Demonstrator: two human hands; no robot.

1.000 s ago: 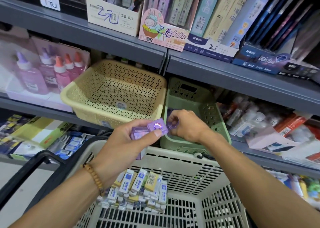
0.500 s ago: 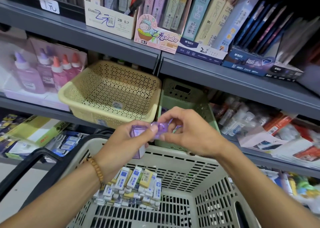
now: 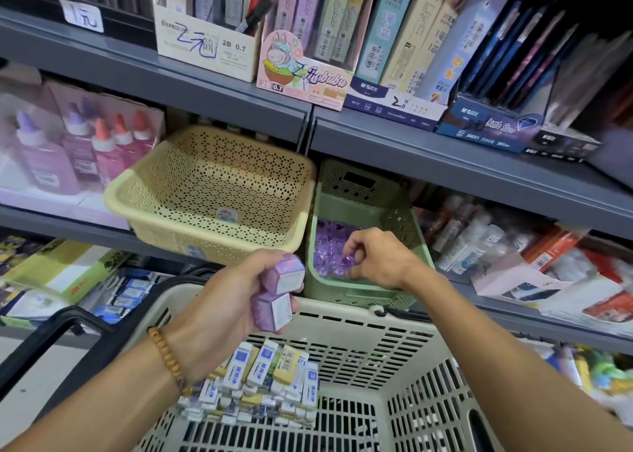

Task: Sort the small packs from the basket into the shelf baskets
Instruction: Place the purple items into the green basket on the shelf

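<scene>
My left hand (image 3: pixel 236 300) grips two purple packs (image 3: pixel 279 292), stacked one above the other, over the back rim of the beige shopping basket (image 3: pixel 359 318). Inside the green shelf basket (image 3: pixel 370 208), my right hand (image 3: pixel 376 263) pinches one small purple pack (image 3: pixel 346 262) just above several purple packs (image 3: pixel 327 246) lying on its floor. The yellow shelf basket (image 3: pixel 212 191) to the left holds one small white-labelled item. A pile of white, blue and yellow packs (image 3: pixel 260 383) lies in the shopping basket.
Grey shelf boards (image 3: pixel 445 163) run above and below the shelf baskets. Pencil-lead boxes (image 3: pixel 301 74) stand on the upper shelf. Glue bottles (image 3: pixel 85 146) sit left of the yellow basket, and more bottles and packets (image 3: pixel 513 252) lie to the right. The shopping basket's black handle (image 3: pixel 68 324) hangs at its left.
My right hand took a purple pack from my left hand and moved it forward into the green basket. My left hand turned, so the remaining two packs show their white ends.
</scene>
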